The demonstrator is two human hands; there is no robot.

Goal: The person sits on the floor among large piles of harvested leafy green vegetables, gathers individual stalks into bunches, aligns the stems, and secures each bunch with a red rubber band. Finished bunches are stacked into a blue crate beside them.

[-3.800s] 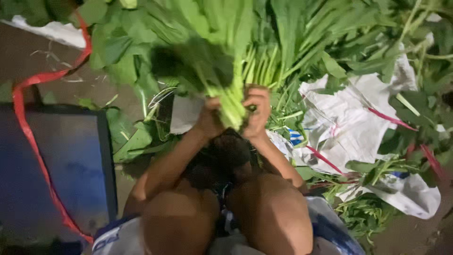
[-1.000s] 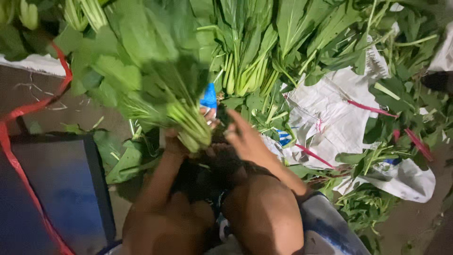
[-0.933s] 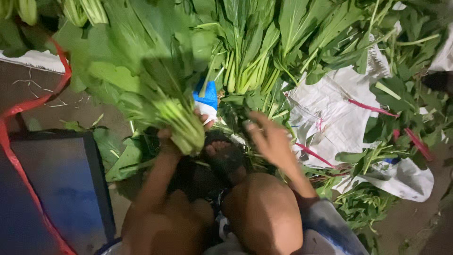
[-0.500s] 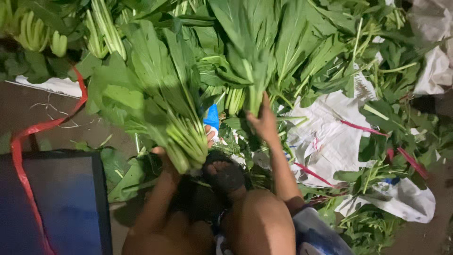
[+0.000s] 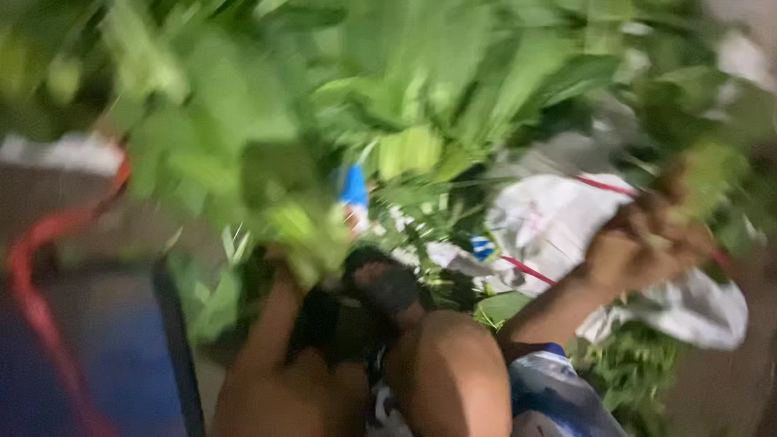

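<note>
The picture is heavily blurred. The left hand (image 5: 283,271) is closed around the pale stem ends of a big bunch of broad green leafy vegetables (image 5: 243,154), which it holds up over the ground at the left centre, leaves fanning toward the top edge. The right hand (image 5: 639,251) is out at the right, well apart from that bunch, over a crumpled white sack with thin red stripes (image 5: 550,218) lying on the ground; its fingers are curled on a small tuft of green stems (image 5: 708,182), though the blur hides how tightly. More loose greens (image 5: 486,81) lie heaped along the top. A red strap (image 5: 32,283) curves down the left edge beside a dark blue crate (image 5: 81,356) in the bottom left corner. The person's 2 bare knees fill the bottom centre.
</note>
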